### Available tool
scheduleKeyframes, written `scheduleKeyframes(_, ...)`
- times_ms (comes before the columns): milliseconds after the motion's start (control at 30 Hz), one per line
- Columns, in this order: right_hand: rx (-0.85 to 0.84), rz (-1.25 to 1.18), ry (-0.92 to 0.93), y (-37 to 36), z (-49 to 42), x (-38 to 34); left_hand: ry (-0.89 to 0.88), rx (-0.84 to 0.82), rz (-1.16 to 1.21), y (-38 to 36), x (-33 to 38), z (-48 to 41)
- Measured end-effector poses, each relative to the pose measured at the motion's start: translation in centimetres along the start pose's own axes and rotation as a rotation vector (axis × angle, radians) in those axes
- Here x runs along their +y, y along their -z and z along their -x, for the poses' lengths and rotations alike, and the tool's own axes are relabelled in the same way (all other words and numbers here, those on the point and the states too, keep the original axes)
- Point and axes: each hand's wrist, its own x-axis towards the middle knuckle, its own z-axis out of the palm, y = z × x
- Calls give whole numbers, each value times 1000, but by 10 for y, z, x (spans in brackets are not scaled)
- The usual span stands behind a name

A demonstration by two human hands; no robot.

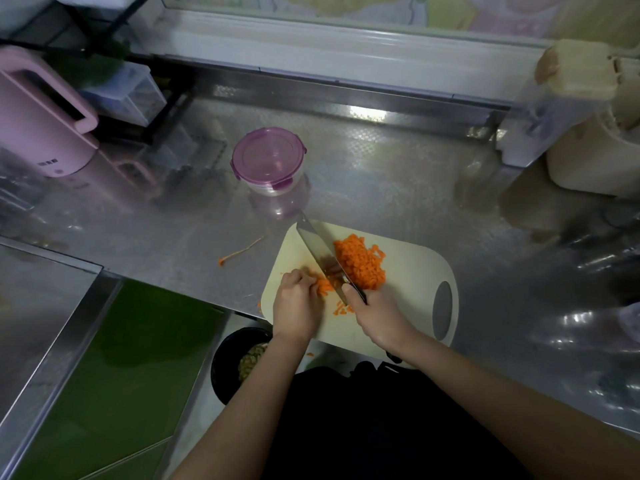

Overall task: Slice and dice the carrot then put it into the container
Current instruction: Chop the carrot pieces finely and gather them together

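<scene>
A pile of diced carrot (pixel 360 263) lies on the cream cutting board (pixel 408 292) at the counter's front edge. My right hand (pixel 374 315) grips the handle of a cleaver-style knife (pixel 317 247), whose blade stands on the board just left of the pile. Curled fingers of my left hand (pixel 296 301) hold down a small bunch of carrot strips (pixel 323 284) against the blade. A few loose bits (pixel 341 309) lie between my hands. The round container (pixel 269 161), its purple lid closed, stands behind the board.
A carrot peel strip (pixel 239 252) lies on the steel counter (pixel 381 188) left of the board. A pink kettle (pixel 38 123) is at far left, a beige appliance (pixel 588 133) at far right. A black bin (pixel 239 362) sits below the counter edge.
</scene>
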Motion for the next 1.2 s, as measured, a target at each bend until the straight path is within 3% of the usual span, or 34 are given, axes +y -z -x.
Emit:
scheduleKeyframes(400,-28,201,1,-3,-5,-9,13,-28,-41,0,1,-7)
scheduleKeyframes(667,61,324,24,-19,-8,-8,61,-34,-8,0,2,-9)
scheduleKeyframes(1200,46,155,67,-3,-8,-17,20,-21,4,1,-3,-8)
